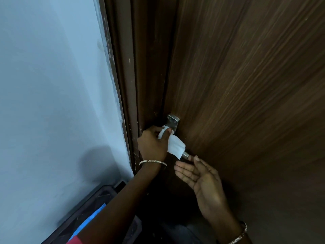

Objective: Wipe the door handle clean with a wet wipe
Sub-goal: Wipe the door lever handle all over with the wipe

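Note:
A silver door handle [185, 155] sticks out from its metal backplate [173, 121] on a dark brown wooden door [246, 85]. A white wet wipe [175, 145] is wrapped over most of the lever, so only the lever's tip shows. My left hand [152, 143] grips the wipe around the handle near the backplate, thumb on top. My right hand [202, 180] hovers just below the lever's tip, palm up, fingers spread, holding nothing.
The brown door frame [126, 85] runs along the left of the door, beside a pale blue wall [52, 85]. A dark crate-like container [98, 199] with a blue item [89, 218] in it sits on the floor at the lower left.

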A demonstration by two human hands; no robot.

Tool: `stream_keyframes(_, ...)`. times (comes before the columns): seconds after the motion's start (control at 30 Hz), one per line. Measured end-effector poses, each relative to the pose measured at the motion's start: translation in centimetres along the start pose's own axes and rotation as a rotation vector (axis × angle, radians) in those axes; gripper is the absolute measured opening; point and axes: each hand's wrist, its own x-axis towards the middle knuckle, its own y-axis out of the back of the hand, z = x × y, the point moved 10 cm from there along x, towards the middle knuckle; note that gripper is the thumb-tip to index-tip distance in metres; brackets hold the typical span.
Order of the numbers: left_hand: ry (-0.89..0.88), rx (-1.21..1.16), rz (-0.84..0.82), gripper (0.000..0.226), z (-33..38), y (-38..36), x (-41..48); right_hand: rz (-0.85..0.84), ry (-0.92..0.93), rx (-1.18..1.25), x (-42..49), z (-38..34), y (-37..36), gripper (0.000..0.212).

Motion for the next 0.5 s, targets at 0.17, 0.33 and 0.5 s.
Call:
stream_keyframes(0.17, 0.143, -0.125, 0.022, 0.023, -1.9, -0.3, 0.4, -0.019, 0.031, -0.015, 0.1, 0.0, -0.4, 0.025)
stream_keyframes(0.33, 0.324, -0.176, 0.084, 0.028, -3.7, 0.1, -0.2, 0.007, 0.050, -0.050, 0.6, -0.5, -0.1, 0.023)
stream_keyframes(0.5, 0.506, -0.386, -0.100, 0.024, -5.4, -2.3, -0.1, 0.023, 0.074, -0.124, 1.0, -1.1, 0.4, 0.023)
